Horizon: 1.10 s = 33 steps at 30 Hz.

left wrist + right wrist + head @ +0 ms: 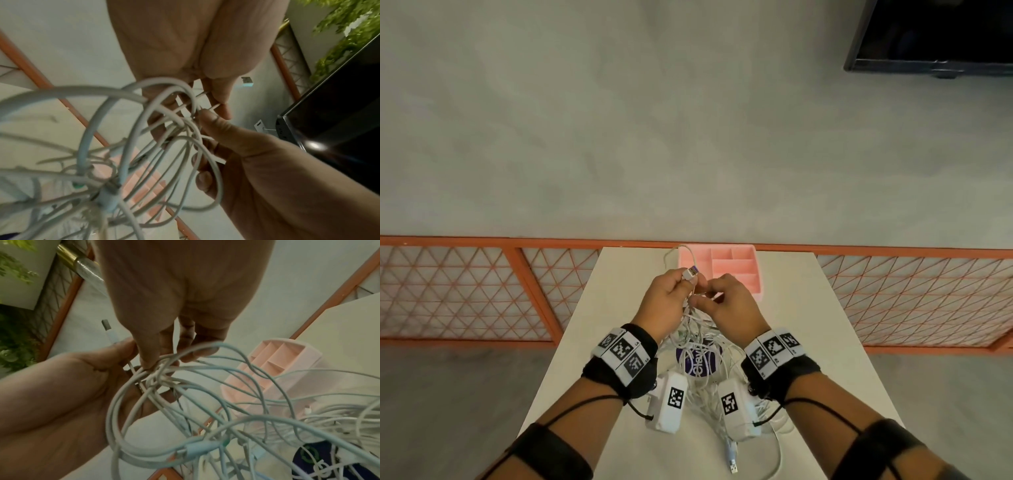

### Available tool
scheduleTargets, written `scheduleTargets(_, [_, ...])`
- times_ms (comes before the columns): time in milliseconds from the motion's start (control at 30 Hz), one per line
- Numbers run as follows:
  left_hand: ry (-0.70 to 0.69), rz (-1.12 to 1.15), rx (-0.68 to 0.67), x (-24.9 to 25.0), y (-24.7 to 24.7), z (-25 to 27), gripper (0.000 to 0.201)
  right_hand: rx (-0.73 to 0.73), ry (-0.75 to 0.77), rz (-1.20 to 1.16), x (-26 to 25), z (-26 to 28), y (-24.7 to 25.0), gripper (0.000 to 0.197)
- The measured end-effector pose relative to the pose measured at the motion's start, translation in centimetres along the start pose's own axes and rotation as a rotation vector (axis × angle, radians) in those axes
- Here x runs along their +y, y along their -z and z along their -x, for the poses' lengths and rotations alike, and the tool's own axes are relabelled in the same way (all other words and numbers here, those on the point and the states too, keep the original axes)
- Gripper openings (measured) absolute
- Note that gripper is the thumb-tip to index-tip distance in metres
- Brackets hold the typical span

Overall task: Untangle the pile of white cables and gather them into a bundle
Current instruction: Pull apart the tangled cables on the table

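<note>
Hands: two, a left hand (667, 301) and a right hand (729, 306), at the worktop's centre.
Tangled white cables (700, 337): one pile; strands too knotted to count.
Silver USB plugs: two plainly seen, one (691, 273) at 12 o'clock of the pile, one (734, 466) at 6 o'clock.
Pink plastic divided tray (726, 265): one, at 12 o'clock on the pale rectangular worktop (825, 342).
Purple round item with white lettering (700, 359): one, under the pile.
Black wall screen (941, 34): one, at 2 o'clock.

Black wristbands (619, 370) bearing white coded tags (621, 349).
</note>
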State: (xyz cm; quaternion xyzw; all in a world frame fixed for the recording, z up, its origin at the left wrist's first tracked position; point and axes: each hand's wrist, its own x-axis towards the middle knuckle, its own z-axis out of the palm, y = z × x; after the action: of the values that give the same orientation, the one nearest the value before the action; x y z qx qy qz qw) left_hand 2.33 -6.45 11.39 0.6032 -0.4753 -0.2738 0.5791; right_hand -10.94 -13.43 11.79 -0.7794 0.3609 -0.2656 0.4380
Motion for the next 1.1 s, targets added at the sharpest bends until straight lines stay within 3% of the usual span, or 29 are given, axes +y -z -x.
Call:
scheduleTargets(300, [-0.073,-0.061,-0.084,-2.0,0.2,1.0,0.027,-0.068,-0.083,-0.176,0.4,-0.1,0.5,0.004])
scheduleTargets(400, [-0.087,-0.14,-0.075,-3.3,0.1,1.9,0.028,-0.031,-0.09,-0.124,0.7,-0.2,0.8,0.006])
scheduleTargets(567, [-0.046,-0.255,-0.16,-4.7,0.1,3.0,0.028,-0.096,-0.101,-0.102,1.0,-0.3,0.7,0.01])
scheduleTargets(667, [-0.075,-0.36,-0.228,-4.8,0.5,3.4,0.028,-0.06,-0.201,-0.172,0.9,-0.2,0.5,0.013])
scheduleTargets(833, [-0.063,-0.511,-0.229,-5.4,1.2,3.7,0.037,0.055,-0.303,-0.361,-0.1,-0.2,0.9,0.012])
scheduleTargets(967, [-0.007,-0.494,-0.214,-5.6,1.4,4.1,0.038,0.115,-0.23,-0.469,-0.8,-0.5,1.7,0.013])
scheduleTargets(1100, [-0.055,-0.531,-0.205,-5.5,1.7,3.2,0.035,0.237,-0.153,-0.567,-2.0,-1.0,2.4,0.012])
